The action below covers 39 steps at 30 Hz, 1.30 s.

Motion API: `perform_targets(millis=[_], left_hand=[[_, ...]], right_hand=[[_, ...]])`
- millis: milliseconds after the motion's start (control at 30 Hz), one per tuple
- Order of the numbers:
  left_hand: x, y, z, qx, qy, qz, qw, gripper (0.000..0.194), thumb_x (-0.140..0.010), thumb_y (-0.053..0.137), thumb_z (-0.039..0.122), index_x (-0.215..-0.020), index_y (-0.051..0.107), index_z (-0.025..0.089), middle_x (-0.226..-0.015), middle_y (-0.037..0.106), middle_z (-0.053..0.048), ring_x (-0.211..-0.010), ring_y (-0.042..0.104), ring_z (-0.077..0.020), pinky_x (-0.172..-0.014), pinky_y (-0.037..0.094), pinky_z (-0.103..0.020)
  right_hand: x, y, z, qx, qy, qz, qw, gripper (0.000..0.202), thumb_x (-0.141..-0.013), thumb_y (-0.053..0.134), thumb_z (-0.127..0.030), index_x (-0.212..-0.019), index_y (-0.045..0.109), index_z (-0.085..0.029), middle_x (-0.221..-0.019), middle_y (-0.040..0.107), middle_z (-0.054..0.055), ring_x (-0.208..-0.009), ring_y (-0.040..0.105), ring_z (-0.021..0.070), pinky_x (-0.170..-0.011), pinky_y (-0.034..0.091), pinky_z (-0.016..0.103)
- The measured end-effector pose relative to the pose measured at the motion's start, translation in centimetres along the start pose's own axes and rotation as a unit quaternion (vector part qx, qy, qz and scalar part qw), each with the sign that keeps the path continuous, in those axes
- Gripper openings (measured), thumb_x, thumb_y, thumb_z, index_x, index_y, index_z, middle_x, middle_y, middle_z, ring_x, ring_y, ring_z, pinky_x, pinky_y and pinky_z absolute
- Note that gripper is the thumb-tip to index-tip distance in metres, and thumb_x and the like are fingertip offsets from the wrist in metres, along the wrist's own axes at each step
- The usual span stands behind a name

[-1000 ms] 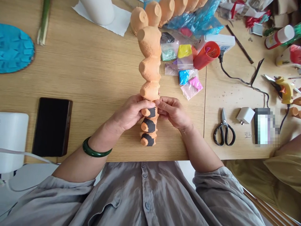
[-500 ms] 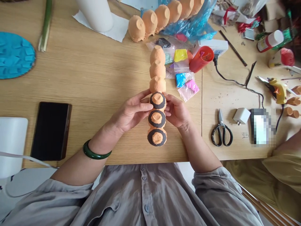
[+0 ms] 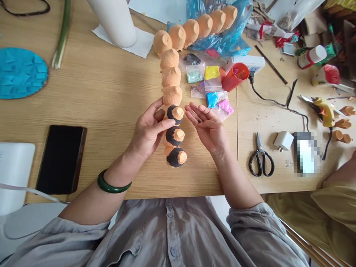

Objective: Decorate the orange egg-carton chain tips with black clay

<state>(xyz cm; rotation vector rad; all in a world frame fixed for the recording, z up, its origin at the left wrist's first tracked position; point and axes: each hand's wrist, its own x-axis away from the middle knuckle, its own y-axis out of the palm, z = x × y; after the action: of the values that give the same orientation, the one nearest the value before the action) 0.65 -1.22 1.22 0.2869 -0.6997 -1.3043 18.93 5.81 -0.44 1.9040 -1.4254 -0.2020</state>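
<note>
My left hand (image 3: 150,129) grips a strip of orange-painted egg carton cups (image 3: 171,78) by its edge, thumb on top beside a dark ring. The strip is held above the table, tilted a little to the right. Its three nearest cups carry dark grey-black rings (image 3: 174,136) around orange tips; the farther three are plain orange. My right hand (image 3: 208,128) is off the strip, just to its right, palm turned up and fingers stretched out. A tiny dark speck shows at the base of its fingers; I cannot make out what it is.
Another orange egg carton strip (image 3: 204,26) lies behind on blue plastic. Bags of coloured clay (image 3: 212,73), a red cup (image 3: 236,76) and a power strip (image 3: 257,63) stand beyond my right hand. Scissors (image 3: 260,155) lie right, a phone (image 3: 61,159) left. Another person's sleeve (image 3: 333,207) is at right.
My right hand has let go of the strip and turned palm up. My left hand has moved the strip slightly left and tipped it toward the right.
</note>
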Motion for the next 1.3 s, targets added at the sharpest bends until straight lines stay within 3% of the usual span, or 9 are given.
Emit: perform_targets(millis=[133, 333, 533, 767, 867, 967, 1067, 1200, 1300], left_hand=[[0.1, -0.2, 0.0, -0.015, 0.018, 0.026, 0.999, 0.083, -0.077, 0.104, 0.023, -0.151, 0.069, 0.039, -0.106, 0.083, 0.003, -0.124, 0.079, -0.0275, -0.093, 0.060, -0.030], [-0.5, -1.3, -1.3, -0.072, 0.092, 0.018, 0.993, 0.074, -0.080, 0.105, 0.030, -0.146, 0.072, 0.037, -0.110, 0.084, 0.001, -0.116, 0.080, -0.0266, -0.090, 0.064, -0.034], [-2.0, -3.1, -3.4, -0.148, 0.182, 0.013, 0.972, 0.069, -0.081, 0.104, 0.037, -0.142, 0.072, 0.035, -0.105, 0.084, 0.003, -0.096, 0.080, -0.0198, -0.085, 0.066, -0.034], [-1.5, -2.1, -3.3, -0.150, 0.147, 0.044, 0.977, 0.066, -0.076, 0.100, 0.026, -0.134, 0.070, 0.026, -0.109, 0.087, -0.001, -0.106, 0.083, -0.0217, -0.096, 0.068, -0.037], [-1.2, -1.5, -3.1, -0.150, 0.136, 0.056, 0.978, 0.061, -0.074, 0.098, 0.025, -0.128, 0.070, 0.024, -0.106, 0.086, -0.002, -0.103, 0.083, -0.0215, -0.094, 0.068, -0.037], [-1.1, -1.2, -3.0, -0.136, 0.118, 0.066, 0.981, 0.056, -0.072, 0.097, 0.022, -0.121, 0.070, 0.024, -0.103, 0.085, -0.001, -0.099, 0.082, -0.0209, -0.090, 0.068, -0.036], [-1.2, -1.1, -3.0, -0.117, 0.095, 0.067, 0.986, 0.053, -0.070, 0.098, 0.020, -0.115, 0.070, 0.024, -0.101, 0.085, -0.001, -0.095, 0.081, -0.0203, -0.086, 0.068, -0.035], [-1.3, -1.0, -3.1, -0.103, 0.066, 0.074, 0.990, 0.051, -0.068, 0.097, 0.021, -0.112, 0.071, 0.024, -0.102, 0.084, -0.001, -0.094, 0.081, -0.0200, -0.085, 0.068, -0.035], [-1.4, -1.0, -3.2, -0.090, 0.051, 0.083, 0.991, 0.052, -0.065, 0.097, 0.019, -0.110, 0.072, 0.022, -0.102, 0.083, -0.001, -0.097, 0.081, -0.0197, -0.087, 0.067, -0.034]], right_hand=[[0.1, 0.4, 0.0, 0.011, 0.019, 0.002, 1.000, 0.033, -0.085, 0.061, 0.002, -0.101, 0.076, -0.022, -0.121, 0.087, 0.005, -0.130, 0.081, 0.0226, -0.127, 0.062, 0.050], [0.3, 0.0, 0.1, 0.077, 0.019, -0.009, 0.997, 0.006, -0.103, 0.079, -0.023, -0.107, 0.076, -0.021, -0.116, 0.089, 0.006, -0.103, 0.086, 0.0175, -0.095, 0.073, 0.034], [0.1, -0.8, 0.1, 0.183, -0.031, 0.014, 0.983, 0.043, -0.090, 0.095, -0.060, -0.103, 0.078, -0.023, -0.068, 0.066, -0.008, -0.048, 0.053, 0.0062, -0.045, 0.045, 0.022], [0.2, -0.6, 0.1, 0.153, -0.027, -0.002, 0.988, 0.018, -0.088, 0.091, -0.029, -0.103, 0.082, -0.024, -0.100, 0.081, 0.001, -0.078, 0.072, 0.0118, -0.058, 0.061, 0.023], [0.2, -0.8, 0.2, 0.119, -0.024, -0.013, 0.993, 0.023, -0.086, 0.079, -0.013, -0.107, 0.081, -0.023, -0.112, 0.085, 0.003, -0.102, 0.082, 0.0169, -0.087, 0.074, 0.031], [0.4, -0.8, 0.3, 0.096, -0.025, -0.022, 0.995, 0.022, -0.090, 0.072, -0.011, -0.107, 0.077, -0.022, -0.121, 0.087, 0.005, -0.117, 0.084, 0.0207, -0.111, 0.072, 0.042], [0.5, -0.7, 0.3, 0.110, -0.042, -0.013, 0.993, 0.015, -0.096, 0.073, -0.018, -0.111, 0.075, -0.023, -0.127, 0.086, 0.006, -0.117, 0.085, 0.0215, -0.105, 0.074, 0.042], [0.1, -1.2, 0.3, 0.139, -0.056, 0.036, 0.988, 0.012, -0.096, 0.080, -0.027, -0.107, 0.077, -0.023, -0.116, 0.084, 0.005, -0.090, 0.080, 0.0161, -0.073, 0.071, 0.029], [-0.3, -1.6, 0.2, 0.127, -0.063, 0.082, 0.986, 0.018, -0.088, 0.072, -0.009, -0.098, 0.079, -0.022, -0.109, 0.081, 0.003, -0.096, 0.079, 0.0156, -0.087, 0.072, 0.030]])
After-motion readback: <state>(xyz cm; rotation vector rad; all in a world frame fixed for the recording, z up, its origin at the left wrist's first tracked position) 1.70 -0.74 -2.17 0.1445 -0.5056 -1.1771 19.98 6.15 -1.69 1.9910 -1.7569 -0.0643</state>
